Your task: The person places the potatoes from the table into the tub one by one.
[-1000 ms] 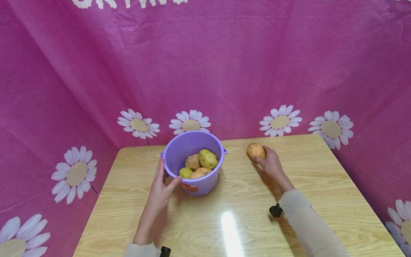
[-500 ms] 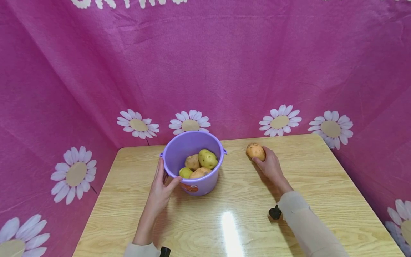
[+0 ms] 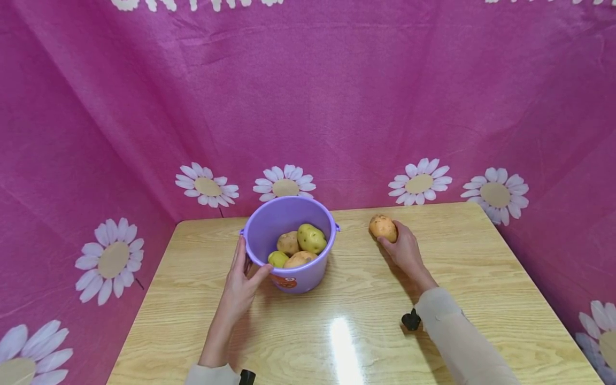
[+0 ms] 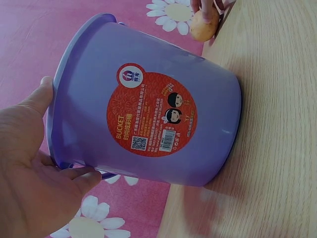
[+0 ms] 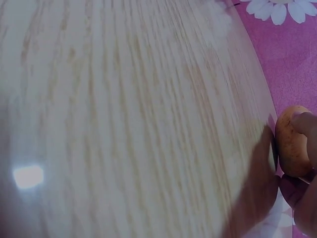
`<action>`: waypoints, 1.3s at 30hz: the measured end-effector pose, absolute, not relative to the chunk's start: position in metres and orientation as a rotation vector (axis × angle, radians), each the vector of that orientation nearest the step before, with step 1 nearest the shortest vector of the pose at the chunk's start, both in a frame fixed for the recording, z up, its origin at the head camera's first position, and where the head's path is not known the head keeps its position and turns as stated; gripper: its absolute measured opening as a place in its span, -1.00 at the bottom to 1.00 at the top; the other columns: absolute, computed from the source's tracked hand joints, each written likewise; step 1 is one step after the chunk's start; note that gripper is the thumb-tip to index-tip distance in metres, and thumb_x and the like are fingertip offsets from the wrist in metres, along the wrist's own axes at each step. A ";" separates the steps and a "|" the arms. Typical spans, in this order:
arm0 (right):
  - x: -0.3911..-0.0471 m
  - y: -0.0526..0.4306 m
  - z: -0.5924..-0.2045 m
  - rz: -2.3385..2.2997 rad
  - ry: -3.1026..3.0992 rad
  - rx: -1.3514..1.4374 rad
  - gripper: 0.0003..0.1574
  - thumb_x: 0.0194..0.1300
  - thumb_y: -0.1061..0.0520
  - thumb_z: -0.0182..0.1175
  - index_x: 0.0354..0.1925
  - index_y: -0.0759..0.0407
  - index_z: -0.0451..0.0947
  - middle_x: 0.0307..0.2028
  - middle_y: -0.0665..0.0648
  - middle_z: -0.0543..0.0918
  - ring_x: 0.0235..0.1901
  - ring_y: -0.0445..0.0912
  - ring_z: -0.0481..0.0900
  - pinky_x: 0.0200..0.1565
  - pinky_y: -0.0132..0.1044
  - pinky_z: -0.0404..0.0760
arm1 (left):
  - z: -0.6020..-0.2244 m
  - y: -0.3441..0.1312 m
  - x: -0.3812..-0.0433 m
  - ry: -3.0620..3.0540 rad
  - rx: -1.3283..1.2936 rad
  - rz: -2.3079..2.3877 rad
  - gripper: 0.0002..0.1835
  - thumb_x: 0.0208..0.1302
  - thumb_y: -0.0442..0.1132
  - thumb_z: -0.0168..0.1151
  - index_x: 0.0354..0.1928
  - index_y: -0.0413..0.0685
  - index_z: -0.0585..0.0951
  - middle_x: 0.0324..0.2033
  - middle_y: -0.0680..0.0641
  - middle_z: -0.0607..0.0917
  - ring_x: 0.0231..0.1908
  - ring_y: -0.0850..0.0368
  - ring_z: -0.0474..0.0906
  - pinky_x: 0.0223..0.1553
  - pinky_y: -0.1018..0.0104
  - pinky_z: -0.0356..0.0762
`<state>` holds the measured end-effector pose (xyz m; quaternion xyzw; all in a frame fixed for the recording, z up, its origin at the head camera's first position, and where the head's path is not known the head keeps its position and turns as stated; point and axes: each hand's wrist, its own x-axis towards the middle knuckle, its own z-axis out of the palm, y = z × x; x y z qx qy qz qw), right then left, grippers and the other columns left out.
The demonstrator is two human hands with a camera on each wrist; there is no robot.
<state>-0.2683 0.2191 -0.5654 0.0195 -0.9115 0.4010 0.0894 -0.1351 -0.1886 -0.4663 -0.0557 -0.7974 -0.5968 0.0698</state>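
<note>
A purple bucket [image 3: 310, 275] stands on the table with several potatoes [image 3: 312, 238] in it, some yellow-green and some tan. My left hand [image 3: 239, 289] grips its left side, the thumb at the rim and the fingers round by the handle's ear. Seen from the left wrist, the bucket's wall [image 4: 208, 99] bears a round red label [image 4: 152, 114]. To the right of the bucket, my right hand [image 3: 407, 251] holds a tan potato [image 3: 383, 228] at the back of the table. The right wrist view shows the thumb on this potato [image 5: 292, 144], its lower side close to the tabletop.
The wooden table [image 3: 366, 299] ends at the back against a pink curtain [image 3: 317, 107] printed with white daisies. More curtain hangs along both sides. A bright light reflection [image 3: 346, 347] lies on the near tabletop. Small black devices [image 3: 411, 319] sit at both wrists.
Almost nothing differs. The right forearm has shifted very slightly left, while both hands keep their hold on the bucket and the potato.
</note>
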 end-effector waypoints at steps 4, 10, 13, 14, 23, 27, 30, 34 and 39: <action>-0.266 0.219 -0.567 1.196 -2.683 0.055 -0.15 0.39 0.09 0.35 0.41 0.53 0.27 0.22 0.56 0.46 0.22 0.38 0.44 0.28 0.29 0.44 | -0.466 -0.188 -0.135 -2.397 -0.175 -1.789 0.03 0.43 -0.30 0.33 0.64 -0.25 -0.19 0.63 -0.24 -0.19 0.54 -0.28 0.03 0.55 0.06 0.04; -0.262 0.219 -0.564 1.184 -2.638 0.050 -0.18 0.33 0.10 0.38 0.35 0.55 0.34 0.17 0.56 0.50 0.17 0.38 0.47 0.25 0.27 0.47 | -0.466 -0.187 -0.133 -2.386 -0.180 -1.809 0.01 0.44 -0.32 0.31 0.64 -0.25 -0.19 0.63 -0.25 -0.20 0.55 -0.28 0.00 0.55 0.03 0.02; -0.262 0.220 -0.562 1.186 -2.627 0.047 -0.19 0.32 0.11 0.39 0.34 0.54 0.36 0.15 0.55 0.52 0.16 0.38 0.49 0.24 0.27 0.48 | -0.466 -0.186 -0.133 -2.380 -0.178 -1.818 0.01 0.44 -0.33 0.31 0.64 -0.24 -0.19 0.63 -0.24 -0.21 0.55 -0.27 0.00 0.55 0.05 0.02; -0.262 0.220 -0.561 1.192 -2.625 0.047 -0.20 0.32 0.11 0.39 0.33 0.53 0.36 0.15 0.54 0.52 0.15 0.37 0.49 0.23 0.27 0.49 | -0.465 -0.186 -0.133 -2.378 -0.179 -1.820 0.01 0.44 -0.33 0.31 0.64 -0.24 -0.19 0.63 -0.24 -0.21 0.55 -0.27 -0.01 0.55 0.05 0.02; -0.262 0.222 -0.552 1.316 -2.581 0.031 -0.31 0.35 0.04 0.39 0.29 0.36 0.45 0.02 0.34 0.62 -0.03 0.18 0.56 0.03 0.09 0.61 | -0.465 -0.186 -0.133 -2.385 -0.180 -1.802 0.02 0.44 -0.32 0.32 0.64 -0.25 -0.19 0.63 -0.25 -0.20 0.54 -0.29 0.01 0.56 -0.01 0.01; -0.261 0.223 -0.545 1.328 -2.554 0.018 -0.36 0.33 0.05 0.39 0.25 0.32 0.48 -0.05 0.28 0.63 -0.10 0.13 0.57 -0.04 0.00 0.64 | -0.464 -0.186 -0.133 -2.391 -0.178 -1.789 0.02 0.43 -0.31 0.33 0.63 -0.27 -0.19 0.63 -0.26 -0.19 0.54 -0.31 0.02 0.55 -0.03 0.02; -0.260 0.224 -0.538 1.311 -2.541 0.026 -0.35 0.32 0.05 0.40 0.25 0.33 0.48 -0.05 0.28 0.63 -0.09 0.13 0.55 -0.06 -0.02 0.62 | -0.463 -0.186 -0.133 -2.398 -0.173 -1.782 0.02 0.43 -0.31 0.33 0.63 -0.28 -0.19 0.63 -0.27 -0.19 0.54 -0.31 0.02 0.55 -0.04 0.02; -0.260 0.224 -0.526 1.251 -2.514 0.040 -0.29 0.30 0.03 0.41 0.25 0.40 0.47 -0.02 0.35 0.62 -0.06 0.18 0.54 -0.05 0.04 0.58 | -0.463 -0.186 -0.133 -2.404 -0.159 -1.795 0.03 0.43 -0.29 0.33 0.64 -0.24 -0.20 0.63 -0.23 -0.20 0.55 -0.27 0.01 0.56 0.00 0.02; -0.260 0.225 -0.510 1.159 -2.475 0.042 -0.26 0.24 0.08 0.41 0.25 0.48 0.47 0.03 0.46 0.61 0.00 0.28 0.54 0.03 0.18 0.55 | -0.464 -0.187 -0.134 -2.398 -0.163 -1.806 0.03 0.44 -0.30 0.32 0.64 -0.25 -0.21 0.63 -0.22 -0.20 0.55 -0.26 0.00 0.56 0.01 0.01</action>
